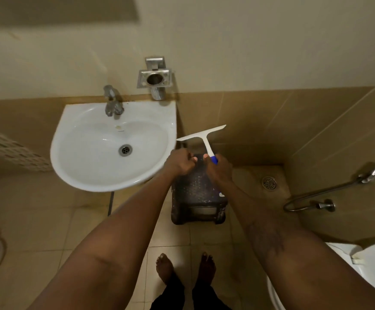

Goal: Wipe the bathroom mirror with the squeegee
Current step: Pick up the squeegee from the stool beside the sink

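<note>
A white squeegee [204, 136] with a blue grip points up and away from me, its blade tilted, just right of the sink. My right hand [219, 170] is closed around its blue grip. My left hand [179, 163] is curled into a fist beside it, over the sink's right rim; nothing shows in it. A dark rectangle at the top left of the wall may be the mirror's lower edge [59, 10]; the view is too blurred there to be sure.
A white sink [74, 175] with a chrome tap [112, 101] hangs on the wall. A dark woven bin [198, 198] stands on the floor under my hands. A metal holder [155, 77], floor drain [269, 183], spray hose [329, 191] and toilet [372, 271] surround me.
</note>
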`<state>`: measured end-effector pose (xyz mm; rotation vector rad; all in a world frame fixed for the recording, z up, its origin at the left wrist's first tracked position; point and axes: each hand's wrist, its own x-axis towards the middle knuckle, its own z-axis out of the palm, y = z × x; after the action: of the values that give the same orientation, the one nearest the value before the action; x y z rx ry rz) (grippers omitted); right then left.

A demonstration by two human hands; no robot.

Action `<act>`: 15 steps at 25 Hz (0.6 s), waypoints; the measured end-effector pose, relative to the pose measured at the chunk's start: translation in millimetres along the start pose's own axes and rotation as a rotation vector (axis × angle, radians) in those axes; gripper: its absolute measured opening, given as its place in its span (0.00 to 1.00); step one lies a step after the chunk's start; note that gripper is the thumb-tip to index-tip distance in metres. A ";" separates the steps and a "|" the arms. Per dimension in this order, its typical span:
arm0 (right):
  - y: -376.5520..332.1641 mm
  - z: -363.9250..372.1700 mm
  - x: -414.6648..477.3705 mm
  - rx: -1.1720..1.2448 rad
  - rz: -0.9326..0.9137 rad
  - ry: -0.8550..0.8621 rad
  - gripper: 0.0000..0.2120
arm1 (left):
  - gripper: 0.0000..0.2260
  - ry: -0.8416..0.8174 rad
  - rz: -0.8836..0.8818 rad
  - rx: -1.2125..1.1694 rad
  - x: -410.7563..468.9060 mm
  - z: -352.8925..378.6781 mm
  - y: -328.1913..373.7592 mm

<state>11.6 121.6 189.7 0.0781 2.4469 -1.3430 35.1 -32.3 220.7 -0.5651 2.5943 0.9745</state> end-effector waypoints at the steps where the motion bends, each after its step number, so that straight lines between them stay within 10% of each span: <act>1: -8.7 -2.5 -7.2 -0.027 -0.036 0.017 0.16 | 0.10 0.023 0.024 0.023 -7.2 -11.1 2.2; 15: -140.4 94.0 -116.5 -0.010 -0.194 0.077 0.18 | 0.23 0.201 0.070 0.163 -104.6 -149.2 -116.2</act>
<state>116.9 -19.6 294.9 -0.1153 2.5807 -1.4308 158.2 -187.5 307.2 -0.5587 2.8556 0.7514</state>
